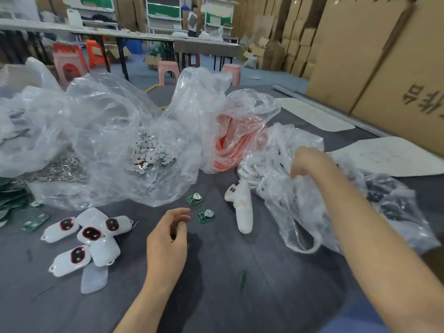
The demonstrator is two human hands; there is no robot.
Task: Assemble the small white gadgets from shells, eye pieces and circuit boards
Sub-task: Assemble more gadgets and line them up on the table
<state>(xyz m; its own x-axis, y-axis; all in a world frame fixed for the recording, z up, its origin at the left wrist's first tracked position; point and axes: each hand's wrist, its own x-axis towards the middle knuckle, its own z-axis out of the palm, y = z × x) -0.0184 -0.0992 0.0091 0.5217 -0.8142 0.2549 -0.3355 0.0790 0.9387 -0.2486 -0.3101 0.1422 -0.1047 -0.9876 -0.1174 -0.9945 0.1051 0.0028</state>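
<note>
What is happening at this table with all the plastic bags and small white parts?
A person works at a dark table. The right hand reaches to a clear plastic bag on the right. The hand is blurred, so whether it grips anything cannot be told. The left hand hovers, loosely curled with nothing visible in it, beside two green circuit boards. A pile of white gadgets, several showing dark eye pieces, lies on the left.

Glossy white plastic gadgets (83, 239) lie on matt grey cloth tabletop (240, 272) beside crinkled, shiny clear plastic bags (108, 131).
</note>
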